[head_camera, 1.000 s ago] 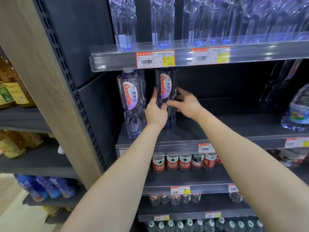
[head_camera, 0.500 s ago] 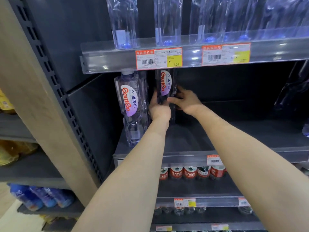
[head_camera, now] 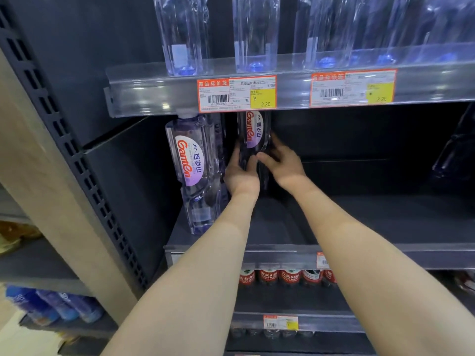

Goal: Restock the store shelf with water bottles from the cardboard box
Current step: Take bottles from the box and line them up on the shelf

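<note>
Both the left hand and right hand grasp the bottle deep on the shelf; shoved leftward, it could topple its neighbour.

Middle shelf: one water bottle stands upright at the left end, near the front edge; a second bottle stands to its right and farther back, enclosed between the left hand on its left side and the right hand on its right. Above, the upper shelf carries a row of bottles behind two price tags. Below, a lower shelf holds a row of smaller bottles.
</note>
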Motion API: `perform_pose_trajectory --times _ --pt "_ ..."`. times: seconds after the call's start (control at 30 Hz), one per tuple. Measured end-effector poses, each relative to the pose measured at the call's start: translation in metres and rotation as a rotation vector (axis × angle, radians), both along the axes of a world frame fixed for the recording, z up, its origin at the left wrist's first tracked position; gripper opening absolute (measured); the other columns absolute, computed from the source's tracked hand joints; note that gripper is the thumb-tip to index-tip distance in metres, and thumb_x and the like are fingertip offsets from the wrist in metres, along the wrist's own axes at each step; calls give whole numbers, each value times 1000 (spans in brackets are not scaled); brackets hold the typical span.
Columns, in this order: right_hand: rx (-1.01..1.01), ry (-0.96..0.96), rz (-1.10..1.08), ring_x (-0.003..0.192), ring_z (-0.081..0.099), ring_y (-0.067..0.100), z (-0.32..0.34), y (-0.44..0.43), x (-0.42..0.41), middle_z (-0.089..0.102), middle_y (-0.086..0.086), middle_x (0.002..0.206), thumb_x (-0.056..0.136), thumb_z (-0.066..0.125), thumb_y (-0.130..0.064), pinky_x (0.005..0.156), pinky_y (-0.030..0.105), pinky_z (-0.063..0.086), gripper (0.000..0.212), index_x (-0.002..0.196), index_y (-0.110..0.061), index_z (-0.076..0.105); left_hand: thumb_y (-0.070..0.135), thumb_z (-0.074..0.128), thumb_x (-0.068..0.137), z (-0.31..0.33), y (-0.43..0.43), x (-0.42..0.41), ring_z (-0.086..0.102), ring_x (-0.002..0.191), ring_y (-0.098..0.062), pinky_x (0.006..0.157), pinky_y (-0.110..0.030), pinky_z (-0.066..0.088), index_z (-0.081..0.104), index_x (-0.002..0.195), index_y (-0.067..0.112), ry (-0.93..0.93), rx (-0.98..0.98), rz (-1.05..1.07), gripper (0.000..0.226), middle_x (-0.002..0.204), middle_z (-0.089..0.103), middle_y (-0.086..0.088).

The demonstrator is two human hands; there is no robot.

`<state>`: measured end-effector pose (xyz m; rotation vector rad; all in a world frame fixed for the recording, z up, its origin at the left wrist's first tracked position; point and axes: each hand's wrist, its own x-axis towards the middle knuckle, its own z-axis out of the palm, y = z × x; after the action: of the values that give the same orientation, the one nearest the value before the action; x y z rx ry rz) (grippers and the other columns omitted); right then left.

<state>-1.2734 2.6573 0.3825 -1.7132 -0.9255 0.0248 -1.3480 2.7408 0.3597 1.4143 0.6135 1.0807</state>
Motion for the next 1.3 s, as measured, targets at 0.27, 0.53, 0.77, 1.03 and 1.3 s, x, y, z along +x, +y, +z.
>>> perform_pose_trajectory --times 0.27,0.53,0.77,1.03,1.3 --pt "125 96 -40 126 55 -5 -17 3 -12 61 -16 140 98 70 -18 96 -3 36 70 159 -31 40 16 62 103 1 -2 -7 57 140 -21 120 -32 41 43 161 29 141 211 51 62 154 59 -4" --pt "100 86 -58 139 51 9 -17 10 -6 56 -6 151 98 69 -17 117 24 38 69 159 -31 40 19 61 105 1 2 -2 54 144 -25 121 -39 41 40 162 33 192 219 77 62 157 55 -4" --pt "47 105 -98 135 52 8 -14 11 -10 57 -4 150 100 66 -20 101 13 36 69 160 -34 36 22 55 108 7 -1 -7 49 147 -24 122 -30 35 31 165 34 286 223 57 64 162 49 -4" --pt "-7 143 -153 123 57 4 -7 -9 -52 62 -1 145 99 61 -9 98 10 37 73 161 -33 34 17 55 104 -3 -35 -51 53 143 -27 122 -35 39 41 162 24 290 268 33 61 156 57 -6" --pt "-177 57 -263 131 60 21 17 -75 -149 60 3 149 102 60 -17 100 17 40 65 161 -30 36 18 55 105 13 -69 -157 66 126 -28 112 -44 51 55 150 22 425 254 -172 45 135 70 -9"
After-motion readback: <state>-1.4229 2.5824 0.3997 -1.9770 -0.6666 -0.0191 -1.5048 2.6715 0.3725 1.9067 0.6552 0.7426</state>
